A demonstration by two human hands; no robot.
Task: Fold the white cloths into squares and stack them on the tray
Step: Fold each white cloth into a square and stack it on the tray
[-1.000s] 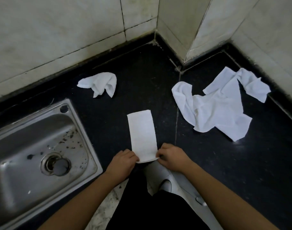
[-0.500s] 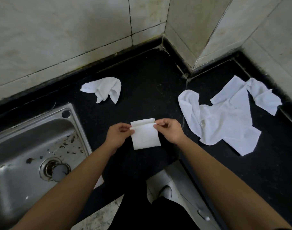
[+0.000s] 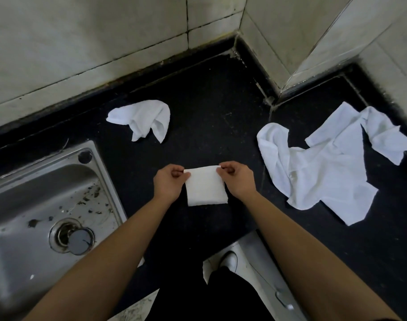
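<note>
A small white cloth, folded to a near square, lies on the black counter in the middle. My left hand pinches its far left corner and my right hand pinches its far right corner. A crumpled white cloth lies further back to the left. A larger heap of unfolded white cloths is spread on the counter at the right. No tray is in view.
A steel sink with debris and a drain plug is set into the counter at the left. Tiled walls and a jutting corner close off the back. The counter's front edge is near my legs and white shoe.
Both hands carried the near end of the long cloth strip up over its far end, halving it into a near square. The fold now lies flatter than half a second ago.
</note>
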